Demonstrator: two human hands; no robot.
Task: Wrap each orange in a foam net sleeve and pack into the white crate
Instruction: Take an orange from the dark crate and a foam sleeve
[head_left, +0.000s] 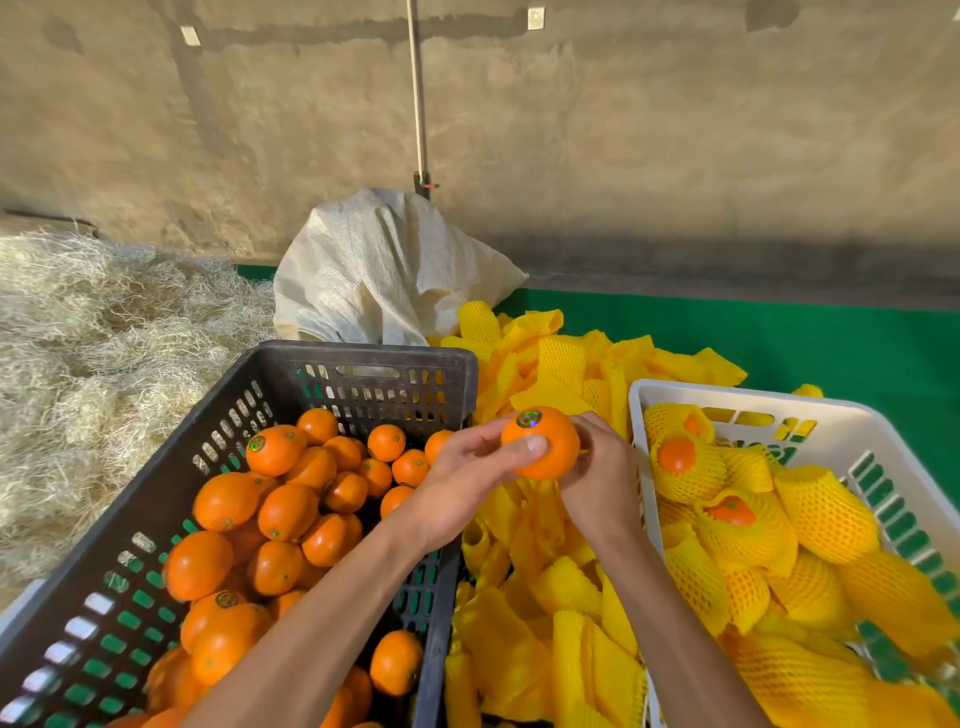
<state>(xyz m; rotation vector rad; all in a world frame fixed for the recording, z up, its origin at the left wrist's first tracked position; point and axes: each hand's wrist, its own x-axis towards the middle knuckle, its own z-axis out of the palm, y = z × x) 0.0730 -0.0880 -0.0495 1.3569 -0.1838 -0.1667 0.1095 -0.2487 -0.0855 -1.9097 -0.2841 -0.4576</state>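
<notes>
One bare orange (540, 442) sits between both hands above the gap that separates the black crate (363, 366) from the white crate (852, 426), just left of the white crate's near corner. It is close to round, with no clear long axis, and its stickered end tilts up and away from the person. The left hand (467, 480) curls round it from the left, thumb pressed flat across the front. The right hand (600, 475) cups its right side with bent fingers; whether it also pinches a sleeve cannot be told. The peel is smooth and glossy. Left of the white crate lies a heap of flat yellow foam net sleeves (550, 587), ribbed and meshed. Inside the white crate, wrapped oranges (680, 457) bulge in the same netting. The slotted black crate holds loose oranges (280, 514)
</notes>
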